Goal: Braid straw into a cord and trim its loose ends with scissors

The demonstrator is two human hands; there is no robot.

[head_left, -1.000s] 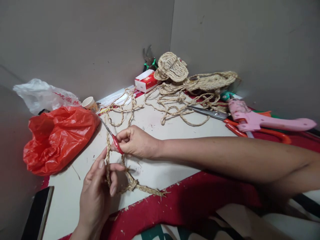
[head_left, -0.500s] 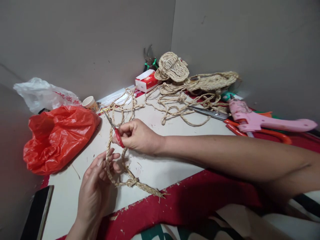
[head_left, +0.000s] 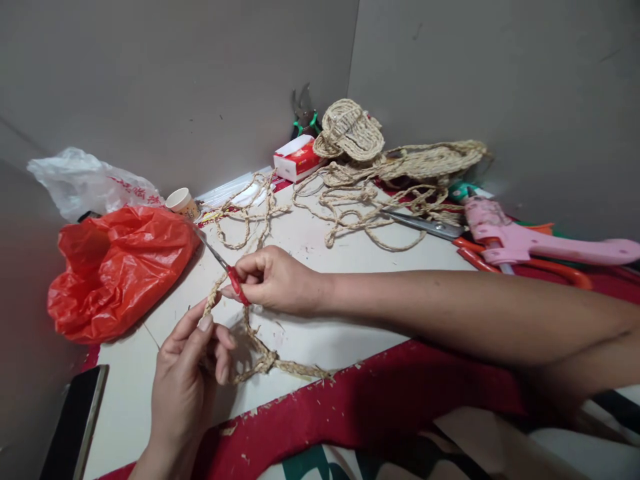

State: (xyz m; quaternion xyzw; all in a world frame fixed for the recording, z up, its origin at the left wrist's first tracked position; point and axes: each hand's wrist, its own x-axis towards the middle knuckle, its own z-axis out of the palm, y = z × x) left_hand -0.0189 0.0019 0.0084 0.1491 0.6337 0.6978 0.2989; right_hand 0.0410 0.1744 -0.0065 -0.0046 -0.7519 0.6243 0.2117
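Note:
My left hand pinches a braided straw rope between thumb and index finger, its other fingers loosely curled. Just to the right, my right hand is closed on small scissors with red handles; their metal blades point up and left. The rope loops below both hands to a knot, from which a frayed end runs right to the red cloth's edge. Part of the loop is hidden behind my left hand. More rope lies beyond my right hand.
An orange-red plastic bag, a paper cup and a phone are at left. Behind lie a tissue pack, coiled rope and pliers. Large scissors and a pink tool lie at right.
My left hand has closed its thumb and index finger on the rope and lifted that part. The small scissors have shifted slightly, their blades now pointing further left.

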